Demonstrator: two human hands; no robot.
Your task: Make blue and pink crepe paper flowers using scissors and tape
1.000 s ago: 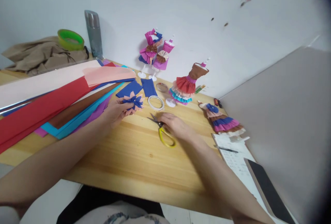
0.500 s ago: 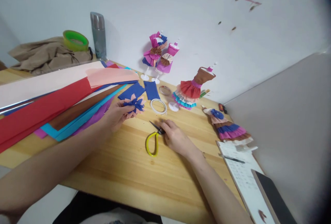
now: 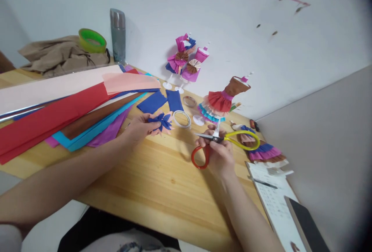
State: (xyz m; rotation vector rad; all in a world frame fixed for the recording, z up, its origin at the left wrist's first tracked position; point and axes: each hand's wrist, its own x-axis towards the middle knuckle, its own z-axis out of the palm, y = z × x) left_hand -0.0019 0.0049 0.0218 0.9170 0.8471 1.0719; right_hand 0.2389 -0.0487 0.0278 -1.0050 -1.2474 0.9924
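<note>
My left hand (image 3: 139, 130) pinches the edge of a paper flower (image 3: 161, 122) with blue petals over pale pink ones, a little above the wooden table (image 3: 162, 197). In my right hand (image 3: 222, 153) are scissors (image 3: 216, 139) with one yellow and one red handle, raised off the table, their blades spread and pointing left. A white roll of tape (image 3: 182, 119) lies between the hands, just beyond the flower. Two blue paper pieces (image 3: 152, 102) lie behind the flower.
Coloured paper sheets (image 3: 58, 116) cover the left side. Small dress forms (image 3: 228, 97) stand along the wall. A bottle (image 3: 117, 37) and green tape (image 3: 92, 40) are at the back left, a notebook (image 3: 273, 197) and pen at the right.
My right hand has lifted the scissors from the table, and their blades have spread. My left hand still holds the flower. The whole view has shifted slightly.
</note>
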